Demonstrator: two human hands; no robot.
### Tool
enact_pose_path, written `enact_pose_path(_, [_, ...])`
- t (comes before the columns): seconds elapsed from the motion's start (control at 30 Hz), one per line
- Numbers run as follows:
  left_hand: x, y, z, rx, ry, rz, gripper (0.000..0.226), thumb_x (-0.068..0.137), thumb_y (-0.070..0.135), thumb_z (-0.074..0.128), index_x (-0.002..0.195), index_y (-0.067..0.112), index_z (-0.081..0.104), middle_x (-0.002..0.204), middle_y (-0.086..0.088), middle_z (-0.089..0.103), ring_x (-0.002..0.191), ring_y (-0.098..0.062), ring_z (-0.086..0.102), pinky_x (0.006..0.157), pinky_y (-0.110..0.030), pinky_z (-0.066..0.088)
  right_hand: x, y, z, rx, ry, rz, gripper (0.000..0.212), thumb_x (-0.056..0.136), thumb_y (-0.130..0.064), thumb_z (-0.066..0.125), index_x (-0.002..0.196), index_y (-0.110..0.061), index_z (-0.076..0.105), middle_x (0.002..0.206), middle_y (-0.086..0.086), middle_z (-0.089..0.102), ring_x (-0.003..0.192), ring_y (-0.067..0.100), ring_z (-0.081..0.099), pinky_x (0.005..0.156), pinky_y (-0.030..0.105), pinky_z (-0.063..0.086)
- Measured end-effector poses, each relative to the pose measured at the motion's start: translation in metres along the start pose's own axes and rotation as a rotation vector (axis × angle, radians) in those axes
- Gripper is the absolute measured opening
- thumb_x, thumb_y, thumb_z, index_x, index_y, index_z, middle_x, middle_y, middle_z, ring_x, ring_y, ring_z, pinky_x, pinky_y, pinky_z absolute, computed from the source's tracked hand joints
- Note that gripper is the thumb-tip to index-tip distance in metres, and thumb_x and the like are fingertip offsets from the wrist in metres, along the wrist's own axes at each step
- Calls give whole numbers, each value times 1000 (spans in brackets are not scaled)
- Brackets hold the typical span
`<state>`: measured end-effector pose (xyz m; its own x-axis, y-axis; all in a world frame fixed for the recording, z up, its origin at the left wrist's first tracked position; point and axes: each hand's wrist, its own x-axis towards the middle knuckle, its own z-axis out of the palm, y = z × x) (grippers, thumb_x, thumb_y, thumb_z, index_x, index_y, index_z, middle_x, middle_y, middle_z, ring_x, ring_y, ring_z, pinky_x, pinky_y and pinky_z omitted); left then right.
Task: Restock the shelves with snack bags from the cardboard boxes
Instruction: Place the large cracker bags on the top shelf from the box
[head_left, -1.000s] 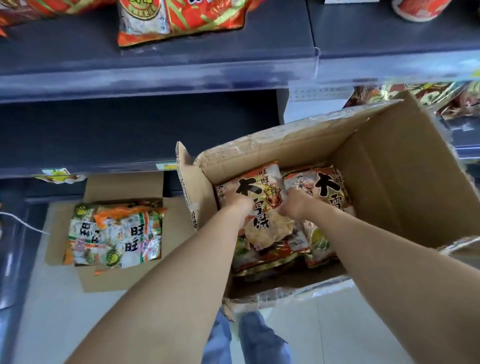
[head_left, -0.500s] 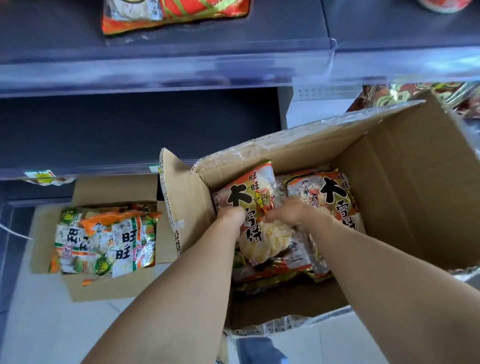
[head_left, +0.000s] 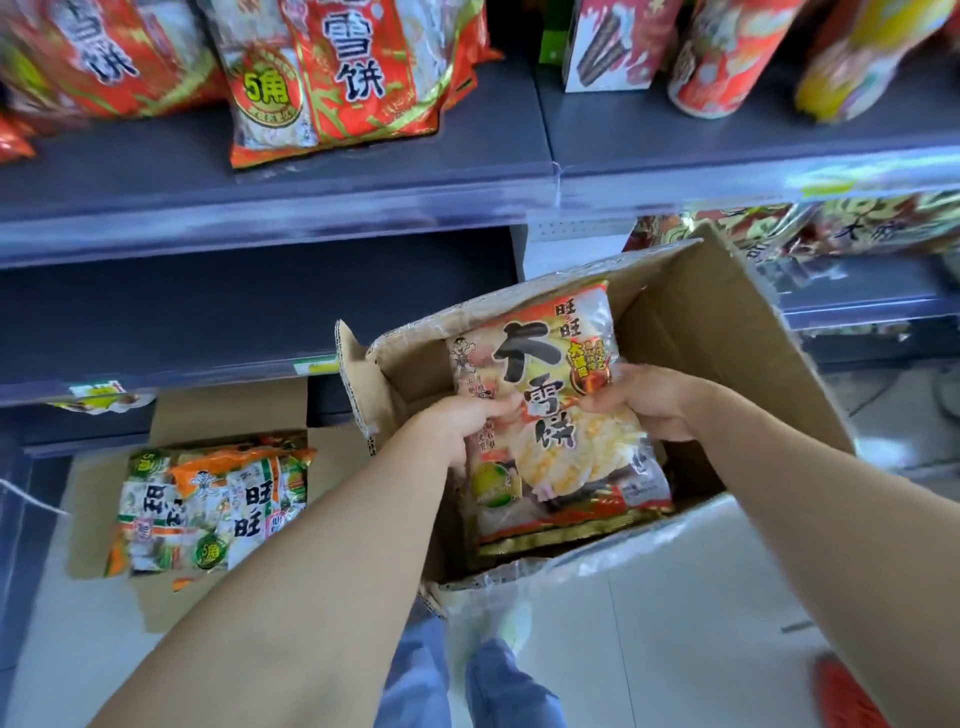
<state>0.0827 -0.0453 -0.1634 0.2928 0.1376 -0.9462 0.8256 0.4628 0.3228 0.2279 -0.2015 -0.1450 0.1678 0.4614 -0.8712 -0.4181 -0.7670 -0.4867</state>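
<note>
I hold an orange-and-white snack bag upright over the open cardboard box on the floor. My left hand pinches the bag's left edge and my right hand grips its right edge. More of the same bags lie in the box beneath it. A second, flattened cardboard box at lower left carries green-and-orange snack bags. The dark shelf above holds red snack bags.
An empty dark shelf level sits left of the box, below the stocked one. Tubs and a carton stand on the upper right shelf; more bags fill the shelf behind the box. A red object lies on the pale floor at bottom right.
Both hands lifted the snack bag up out of the box, from lying among the others to held upright. The view tilted upward, showing more of the top shelf.
</note>
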Motion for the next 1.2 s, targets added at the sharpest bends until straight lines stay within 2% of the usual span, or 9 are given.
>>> enact_pose_path(0.03, [-21, 4, 4, 44, -8, 23, 81, 65, 40, 84, 125, 5, 42, 124, -13, 59, 121, -28, 48, 109, -56, 27, -9, 0, -1, -59, 21, 0, 34, 83, -8, 68, 115, -14, 62, 118, 7, 68, 116, 26, 60, 108, 47, 39])
enact_pose_path(0.1, [-39, 5, 8, 98, 17, 42, 73, 82, 29, 72, 140, 5, 35, 142, -15, 45, 133, -32, 38, 108, -55, 27, -26, 0, -2, -183, 99, 9, 45, 76, -13, 77, 117, -15, 59, 119, 4, 67, 120, 25, 55, 110, 48, 34])
enact_pose_path(0.17, [-53, 5, 12, 142, 39, 95, 83, 81, 23, 74, 146, 4, 28, 153, -15, 31, 142, -34, 25, 109, -59, 25, -43, -1, -4, -260, 185, 7, 49, 72, -13, 81, 117, -13, 59, 120, 7, 66, 122, 27, 53, 107, 44, 36])
enact_pose_path(0.27, [-74, 10, 16, 209, 52, 189, 82, 80, 18, 76, 146, 3, 29, 153, -14, 31, 142, -32, 26, 109, -56, 31, -70, -5, -4, -270, 254, -23, 37, 76, -8, 77, 109, -10, 61, 124, 13, 63, 124, 29, 51, 105, 41, 37])
enact_pose_path(0.4, [-111, 28, 15, 237, 38, 297, 70, 82, 18, 74, 141, 8, 39, 148, -11, 41, 137, -31, 36, 105, -54, 34, -97, -16, -5, -245, 283, -119, 20, 77, -7, 76, 88, -18, 63, 100, 6, 67, 95, 21, 55, 84, 33, 40])
enact_pose_path(0.57, [-146, 42, 3, 205, 108, 403, 67, 74, 15, 80, 133, 11, 48, 135, -10, 55, 126, -32, 49, 101, -58, 37, -121, -40, 8, -254, 334, -216, 22, 77, -8, 77, 90, -19, 64, 103, 5, 67, 97, 22, 55, 86, 35, 41])
enact_pose_path(0.77, [-177, 45, -33, 197, 164, 470, 72, 72, 14, 81, 134, 12, 46, 138, -10, 52, 131, -34, 44, 102, -62, 35, -139, -71, 44, -300, 330, -299, 18, 79, -10, 75, 86, -20, 62, 93, -2, 66, 96, 20, 54, 87, 34, 40])
enact_pose_path(1.03, [-224, 24, -108, 182, 140, 528, 52, 80, 14, 75, 128, 10, 54, 133, -11, 57, 125, -30, 49, 100, -52, 39, -172, -125, 123, -510, 437, -434, 36, 78, -16, 77, 106, -15, 55, 113, 7, 61, 107, 26, 54, 87, 34, 41])
enact_pose_path(1.2, [-264, 29, -161, 135, 149, 662, 51, 81, 12, 74, 128, 10, 53, 130, -10, 59, 122, -29, 51, 97, -49, 40, -208, -160, 180, -598, 495, -527, 39, 78, -22, 78, 110, -17, 57, 112, 4, 64, 107, 25, 57, 90, 35, 43])
